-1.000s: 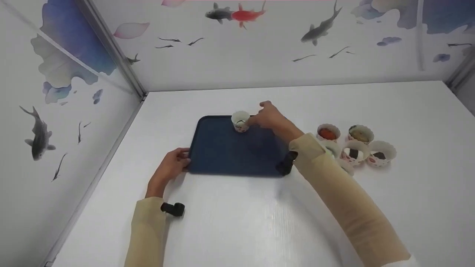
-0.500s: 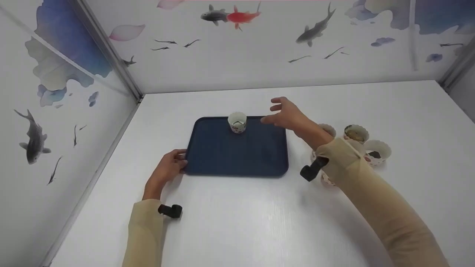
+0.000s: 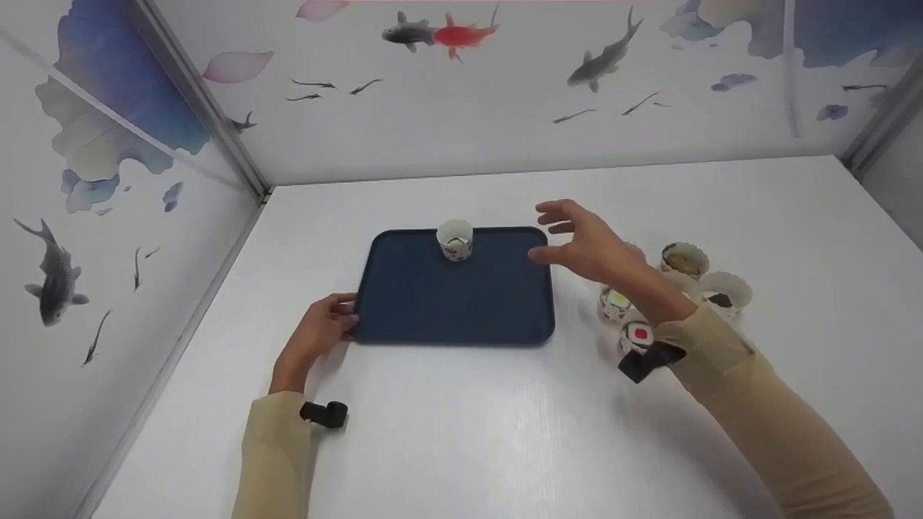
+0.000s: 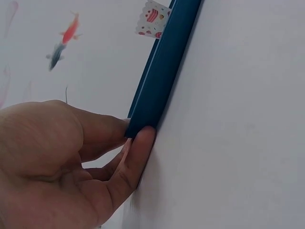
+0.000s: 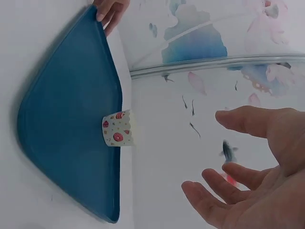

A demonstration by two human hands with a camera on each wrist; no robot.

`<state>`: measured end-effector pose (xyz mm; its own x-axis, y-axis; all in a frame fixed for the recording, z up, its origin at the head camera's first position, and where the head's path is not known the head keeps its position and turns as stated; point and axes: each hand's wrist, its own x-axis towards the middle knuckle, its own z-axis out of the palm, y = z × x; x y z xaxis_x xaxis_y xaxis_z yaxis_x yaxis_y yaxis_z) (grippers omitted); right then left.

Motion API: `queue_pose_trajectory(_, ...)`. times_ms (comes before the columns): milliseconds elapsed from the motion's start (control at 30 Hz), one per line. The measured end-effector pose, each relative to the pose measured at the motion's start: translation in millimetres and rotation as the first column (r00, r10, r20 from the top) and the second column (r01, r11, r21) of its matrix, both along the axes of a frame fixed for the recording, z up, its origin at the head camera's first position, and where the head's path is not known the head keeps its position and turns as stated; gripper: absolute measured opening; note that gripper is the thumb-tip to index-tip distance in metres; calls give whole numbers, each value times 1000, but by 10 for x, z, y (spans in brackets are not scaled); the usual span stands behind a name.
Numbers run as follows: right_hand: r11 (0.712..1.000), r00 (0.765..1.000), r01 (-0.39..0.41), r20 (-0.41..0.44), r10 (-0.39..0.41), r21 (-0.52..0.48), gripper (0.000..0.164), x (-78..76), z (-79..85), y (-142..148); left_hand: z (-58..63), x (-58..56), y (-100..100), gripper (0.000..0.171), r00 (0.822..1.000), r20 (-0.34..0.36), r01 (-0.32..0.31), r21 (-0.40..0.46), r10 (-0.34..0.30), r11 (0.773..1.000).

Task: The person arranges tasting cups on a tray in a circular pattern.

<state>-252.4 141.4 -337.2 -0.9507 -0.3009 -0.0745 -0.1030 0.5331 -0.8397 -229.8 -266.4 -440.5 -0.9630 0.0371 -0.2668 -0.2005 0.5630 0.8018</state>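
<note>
Tray [image 3: 454,303] is pinched by left grip [image 3: 317,331], right grip [image 3: 593,246] spread; cup [image 3: 455,244] apparently placed, reach toward clustered cups [image 3: 685,261] probably required.

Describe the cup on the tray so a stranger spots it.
On the white table lies a dark blue tray. Near its far edge stands a scallop-rimmed paper cup printed with sweets. It stands alone; the other cups cluster right of the tray.

The left sleeve [image 3: 270,461] and right sleeve [image 3: 782,425] are long, plain beige cloth, the right one softly creased. At the cuffs sit 2 small black, blocky devices, the left wrist camera [image 3: 335,414] and the right wrist camera [image 3: 640,365]. The left hand [image 3: 319,333] and right hand [image 3: 588,244] are bare.
</note>
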Motion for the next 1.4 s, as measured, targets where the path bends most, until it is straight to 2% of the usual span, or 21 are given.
queue_pose_trajectory(167,1000,996,2,-86,0,17,77,108,-43,163,26,-4,-8,48,1000,-5,12,-5,-12,1000)
queue_pose_trajectory(300,999,983,-2,-182,10,47,75,205,-51,279,29,-8,-2,48,1000,-4,21,-1,-21,1000)
queue_pose_trajectory(500,995,954,72,-297,-47,72,65,365,-121,505,38,-7,6,48,999,-14,34,-10,-34,999)
queue_pose_trajectory(667,987,932,142,-345,-107,78,62,485,-210,740,53,2,3,48,999,-20,49,-22,-49,999)
queue_pose_trajectory(800,981,925,156,-365,-104,116,63,566,-263,943,46,5,-4,49,999,-8,38,-11,-38,999)
queue_pose_trajectory(900,977,913,164,-396,-99,134,62,593,-280,1096,36,13,-11,49,1000,-1,25,-4,-25,1000)
queue_pose_trajectory(1033,967,892,213,-431,-135,138,62,599,-279,1277,15,11,-14,49,1000,7,27,-2,-27,1000)
queue_pose_trajectory(1167,959,899,240,-407,-162,148,68,587,-299,1452,5,7,-18,49,1000,12,27,-8,-27,1000)
queue_pose_trajectory(1400,961,948,199,-287,-140,189,81,553,-360,1757,13,19,-26,48,999,-1,35,-12,-35,999)
